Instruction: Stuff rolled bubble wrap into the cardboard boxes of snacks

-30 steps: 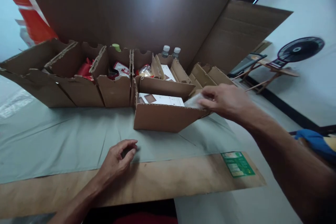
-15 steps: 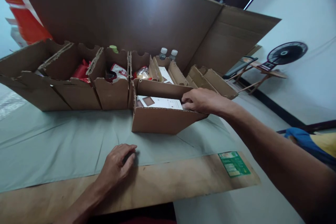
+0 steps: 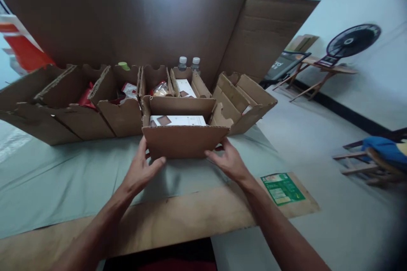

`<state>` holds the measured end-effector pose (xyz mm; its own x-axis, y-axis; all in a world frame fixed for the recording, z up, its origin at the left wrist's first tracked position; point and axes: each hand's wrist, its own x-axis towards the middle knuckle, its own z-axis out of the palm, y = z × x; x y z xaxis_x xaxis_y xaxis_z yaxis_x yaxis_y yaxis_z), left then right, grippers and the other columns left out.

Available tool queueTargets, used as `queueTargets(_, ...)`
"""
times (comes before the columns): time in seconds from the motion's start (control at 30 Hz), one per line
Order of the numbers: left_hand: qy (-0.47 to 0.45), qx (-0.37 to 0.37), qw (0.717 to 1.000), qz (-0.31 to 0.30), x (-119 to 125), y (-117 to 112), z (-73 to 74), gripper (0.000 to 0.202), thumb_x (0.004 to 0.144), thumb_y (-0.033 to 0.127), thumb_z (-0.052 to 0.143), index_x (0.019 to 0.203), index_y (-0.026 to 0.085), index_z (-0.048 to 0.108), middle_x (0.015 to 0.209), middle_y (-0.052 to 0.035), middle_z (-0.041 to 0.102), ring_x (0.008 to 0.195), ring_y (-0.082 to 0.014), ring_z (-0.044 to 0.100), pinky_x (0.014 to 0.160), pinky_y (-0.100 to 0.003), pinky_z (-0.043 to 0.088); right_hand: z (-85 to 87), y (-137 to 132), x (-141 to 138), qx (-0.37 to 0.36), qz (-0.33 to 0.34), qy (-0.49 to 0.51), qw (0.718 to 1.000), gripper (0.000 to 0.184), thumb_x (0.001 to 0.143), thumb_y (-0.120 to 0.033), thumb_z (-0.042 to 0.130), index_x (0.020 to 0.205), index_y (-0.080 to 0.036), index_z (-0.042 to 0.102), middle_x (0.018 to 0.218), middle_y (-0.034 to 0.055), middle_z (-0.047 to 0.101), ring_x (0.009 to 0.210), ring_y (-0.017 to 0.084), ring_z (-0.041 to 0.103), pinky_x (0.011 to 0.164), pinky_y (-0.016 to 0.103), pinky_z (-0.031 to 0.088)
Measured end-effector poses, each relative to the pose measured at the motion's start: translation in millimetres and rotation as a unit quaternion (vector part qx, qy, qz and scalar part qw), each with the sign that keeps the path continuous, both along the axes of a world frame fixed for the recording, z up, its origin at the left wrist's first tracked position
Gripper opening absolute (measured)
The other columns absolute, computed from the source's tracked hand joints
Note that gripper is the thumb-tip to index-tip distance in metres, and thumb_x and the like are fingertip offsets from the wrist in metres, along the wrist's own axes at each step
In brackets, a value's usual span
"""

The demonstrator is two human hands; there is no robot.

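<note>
A small open cardboard box (image 3: 187, 143) stands in front of a row of similar boxes on the cloth-covered table. Inside it lies a white carton (image 3: 182, 121) with brown squares printed on it. At the box's lower left corner is my left hand (image 3: 140, 167), fingers along its side and thumb stretched out in front. My right hand (image 3: 229, 161) grips the lower right corner in the same way, its thumb near the front face. The fingertips of both hands are partly hidden by the box.
Behind stand cardboard bins (image 3: 119, 116) with red and clear packets, and another white carton (image 3: 185, 88). Two capped bottles (image 3: 188, 63) rise by a tall cardboard panel (image 3: 143, 21). A green label (image 3: 282, 188) lies on the table's wooden edge (image 3: 187, 214). A fan (image 3: 352, 42) stands right.
My right hand has left the inside of the box and moved down to its right corner. My left hand has risen from the table's front to the box's left corner. The view has shifted.
</note>
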<state>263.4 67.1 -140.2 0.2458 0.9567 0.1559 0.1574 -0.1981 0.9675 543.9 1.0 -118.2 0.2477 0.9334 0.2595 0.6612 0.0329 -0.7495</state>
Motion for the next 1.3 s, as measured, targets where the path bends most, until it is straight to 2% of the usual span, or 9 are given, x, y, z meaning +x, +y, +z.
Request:
queueTargets(0.13, -0.046, -0.023, 0.999, 0.008, 8.1, -30.7, -12.6, 0.071, 0.079, 0.044, 0.073, 0.143, 0.023, 0.050, 0.138, -0.0118, 0.062, 0.129, -0.0327, 0.060, 0.115, -0.056, 0.046, -27.3, -36.8, -27.1, 0.051, -0.050, 0.014, 0.997, 0.036, 0.081, -0.043, 0.069, 0.111, -0.023, 0.061, 0.102, 0.0094, 0.073, 0.090, 0.028, 0.070, 0.078, 0.043, 0.061)
queueTargets(0.3, -0.033, -0.091, 0.992, 0.077, -57.9, -98.3, -25.0, 0.067, 0.084, 0.044, 0.076, 0.144, 0.029, 0.051, 0.141, -0.0099, 0.061, 0.139, -0.0345, 0.053, 0.120, -0.054, 0.040, -31.5, -90.5, -78.4, 0.051, -0.059, -0.017, 0.997, 0.032, 0.087, -0.043, 0.068, 0.113, -0.024, 0.064, 0.101, 0.0093, 0.072, 0.096, 0.031, 0.069, 0.088, 0.050, 0.059)
queueTargets(0.4, -0.032, -0.080, 0.987, 0.133, -82.4, -94.9, -4.4, 0.067, 0.084, 0.042, 0.078, 0.145, 0.030, 0.052, 0.148, -0.0087, 0.056, 0.139, -0.0338, 0.053, 0.119, -0.052, 0.042, -13.1, -65.9, -101.3, 0.059, 0.031, 0.018, 0.998, 0.039, 0.087, -0.034, 0.066, 0.123, -0.024, 0.061, 0.115, 0.0098, 0.070, 0.106, 0.029, 0.068, 0.095, 0.048, 0.058)
queueTargets(0.53, -0.037, -0.016, 0.992, 0.118, -63.2, -73.2, 20.1, 0.071, 0.082, 0.041, 0.077, 0.145, 0.025, 0.051, 0.142, -0.0101, 0.060, 0.131, -0.0318, 0.059, 0.115, -0.050, 0.047, 6.6, -42.8, -96.2, 0.088, 0.027, 0.055, 0.994, 0.034, 0.085, -0.033, 0.066, 0.116, -0.023, 0.062, 0.111, 0.0081, 0.072, 0.099, 0.027, 0.069, 0.090, 0.046, 0.059)
queueTargets(0.7, -0.013, -0.043, 0.997, 0.069, -51.1, -101.6, 6.2, 0.060, 0.084, 0.041, 0.076, 0.139, 0.025, 0.058, 0.138, -0.0112, 0.064, 0.139, -0.0344, 0.054, 0.122, -0.054, 0.039, -7.6, -92.1, -84.0, 0.077, -0.085, -0.002, 0.993, 0.038, 0.089, -0.043, 0.068, 0.120, -0.022, 0.063, 0.111, 0.0121, 0.073, 0.105, 0.033, 0.070, 0.092, 0.051, 0.059)
queueTargets(0.9, -0.030, -0.110, 0.981, 0.160, -87.5, -110.9, -10.8, 0.073, 0.080, 0.051, 0.081, 0.144, 0.029, 0.052, 0.147, -0.0102, 0.058, 0.142, -0.0391, 0.051, 0.118, -0.056, 0.044, -24.7, -97.2, -116.4, 0.067, 0.021, 0.042, 0.997, 0.057, 0.090, -0.032, 0.067, 0.145, -0.026, 0.052, 0.135, 0.0117, 0.067, 0.126, 0.031, 0.064, 0.108, 0.051, 0.054)
queueTargets(1.07, -0.049, -0.121, 0.983, 0.129, -72.5, -94.7, -16.5, 0.071, 0.076, 0.052, 0.081, 0.137, 0.027, 0.056, 0.146, -0.0101, 0.059, 0.137, -0.0376, 0.055, 0.115, -0.053, 0.047, -30.0, -100.4, -61.9, 0.033, 0.045, 0.056, 0.997, 0.070, 0.086, -0.038, 0.076, 0.150, -0.028, 0.050, 0.145, 0.0120, 0.062, 0.133, 0.033, 0.061, 0.110, 0.052, 0.053)
queueTargets(1.2, -0.041, -0.116, 0.986, 0.112, -52.2, -96.7, -28.0, 0.070, 0.077, 0.047, 0.079, 0.140, 0.028, 0.053, 0.145, -0.0102, 0.058, 0.134, -0.0343, 0.058, 0.118, -0.052, 0.042, -41.1, -90.4, -1.1, -0.017, 0.103, 0.084, 0.991, 0.118, 0.071, -0.049, 0.090, 0.166, -0.026, 0.024, 0.167, 0.0158, 0.038, 0.153, 0.037, 0.039, 0.122, 0.056, 0.039)
queueTargets(1.3, -0.038, -0.114, 0.986, 0.116, -42.3, -105.3, -35.4, 0.066, 0.081, 0.043, 0.074, 0.141, 0.028, 0.052, 0.143, -0.0103, 0.059, 0.138, -0.0339, 0.054, 0.119, -0.052, 0.039, -49.0, -61.2, 10.5, -0.032, 0.165, 0.131, 0.977, 0.133, 0.060, -0.053, 0.095, 0.167, -0.026, 0.021, 0.170, 0.0142, 0.032, 0.155, 0.037, 0.036, 0.124, 0.055, 0.038)
